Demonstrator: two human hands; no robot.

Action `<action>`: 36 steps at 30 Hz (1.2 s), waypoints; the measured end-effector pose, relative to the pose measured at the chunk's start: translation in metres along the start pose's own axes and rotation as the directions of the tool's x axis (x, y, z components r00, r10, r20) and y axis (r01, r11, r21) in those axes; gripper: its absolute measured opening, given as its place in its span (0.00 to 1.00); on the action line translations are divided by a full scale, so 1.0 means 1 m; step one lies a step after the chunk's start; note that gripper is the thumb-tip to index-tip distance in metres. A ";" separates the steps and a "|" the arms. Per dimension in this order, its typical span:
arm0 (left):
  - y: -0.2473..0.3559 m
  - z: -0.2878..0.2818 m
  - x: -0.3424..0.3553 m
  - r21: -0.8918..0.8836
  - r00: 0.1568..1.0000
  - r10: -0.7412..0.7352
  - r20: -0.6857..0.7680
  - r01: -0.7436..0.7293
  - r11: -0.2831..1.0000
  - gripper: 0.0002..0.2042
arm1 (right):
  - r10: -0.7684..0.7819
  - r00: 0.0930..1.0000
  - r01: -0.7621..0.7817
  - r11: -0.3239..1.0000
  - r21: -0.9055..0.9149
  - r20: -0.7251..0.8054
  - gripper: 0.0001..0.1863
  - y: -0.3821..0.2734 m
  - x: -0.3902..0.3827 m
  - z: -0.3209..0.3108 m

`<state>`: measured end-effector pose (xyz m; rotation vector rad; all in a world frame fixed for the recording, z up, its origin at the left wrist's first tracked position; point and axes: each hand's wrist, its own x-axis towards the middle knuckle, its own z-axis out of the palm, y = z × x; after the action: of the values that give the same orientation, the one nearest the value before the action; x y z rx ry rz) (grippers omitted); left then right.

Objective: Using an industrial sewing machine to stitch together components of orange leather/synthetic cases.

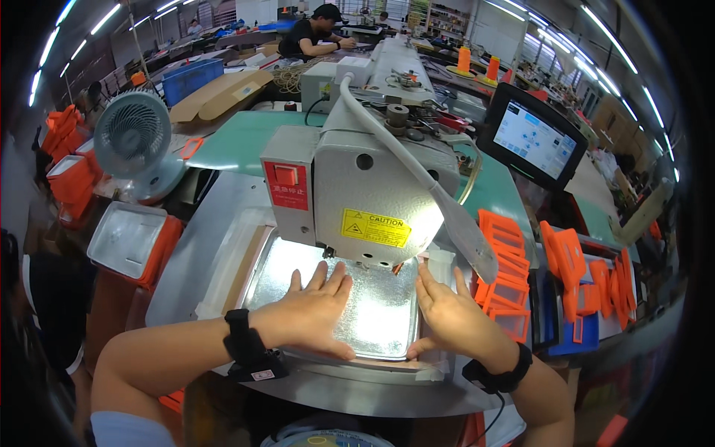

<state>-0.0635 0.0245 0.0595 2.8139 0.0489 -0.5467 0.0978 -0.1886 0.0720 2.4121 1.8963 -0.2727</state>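
Observation:
A shiny silver rectangular panel (372, 309) with rounded corners and a raised-looking rim lies flat under the head of an industrial sewing machine (357, 186). My left hand (313, 309) rests on the panel's left part, fingers spread and pointing toward the needle area. Along the right edge of the panel lies my right hand (456, 316), its fingers stretched forward and its thumb near the lower right corner. Neither hand grips anything. Tape and a brown strip (249, 264) border the panel on the left. The machine head hides the panel's far edge.
Orange frame-shaped pieces (506, 276) are stacked at the right, with more in a blue bin (585, 335). A lit touchscreen (532, 138) stands behind them. To the left are a grey fan (134, 138) and an orange-sided stack (134, 242). A person (316, 37) works farther back.

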 end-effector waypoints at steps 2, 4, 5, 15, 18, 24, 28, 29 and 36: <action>0.000 -0.001 -0.001 -0.003 1.000 0.002 -0.003 -0.002 1.000 0.62 | 0.003 1.000 -0.003 1.000 0.008 0.008 0.68 -0.001 0.000 -0.002; 0.000 -0.001 -0.001 -0.011 1.000 -0.001 0.002 0.001 1.000 0.62 | 0.014 0.999 -0.014 1.000 -0.006 0.029 0.68 -0.003 0.002 -0.003; 0.000 -0.001 -0.001 -0.013 1.000 -0.003 0.007 0.003 1.000 0.62 | 0.015 0.999 -0.015 1.000 -0.011 0.032 0.68 -0.003 0.002 -0.003; 0.003 -0.002 0.002 -0.027 1.000 0.001 0.007 -0.001 1.000 0.61 | 0.015 1.000 -0.014 1.000 -0.018 0.013 0.68 -0.003 0.000 -0.003; 0.003 0.000 0.001 -0.041 1.000 0.009 -0.007 -0.009 0.999 0.60 | 0.031 0.998 -0.031 1.000 -0.003 0.053 0.68 -0.004 0.000 -0.006; 0.001 -0.004 -0.002 -0.028 1.000 -0.012 0.005 0.012 1.000 0.60 | 0.003 0.998 -0.003 1.000 0.000 0.065 0.70 -0.002 0.002 -0.003; -0.003 -0.006 -0.006 -0.028 1.000 -0.013 -0.004 0.013 1.000 0.59 | -0.025 0.997 0.024 1.000 0.014 0.071 0.68 -0.003 0.007 -0.003; -0.003 -0.007 -0.006 -0.029 1.000 -0.012 -0.006 0.012 1.000 0.59 | -0.037 0.997 0.036 0.999 0.014 0.062 0.68 -0.002 0.007 -0.003; -0.005 -0.007 -0.011 0.032 0.999 -0.043 -0.019 0.044 0.999 0.59 | -0.096 0.995 0.095 0.995 -0.040 -0.027 0.65 -0.003 0.010 0.002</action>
<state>-0.0715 0.0316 0.0688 2.8552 0.1058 -0.5363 0.0966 -0.1790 0.0682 2.3171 2.0131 -0.2054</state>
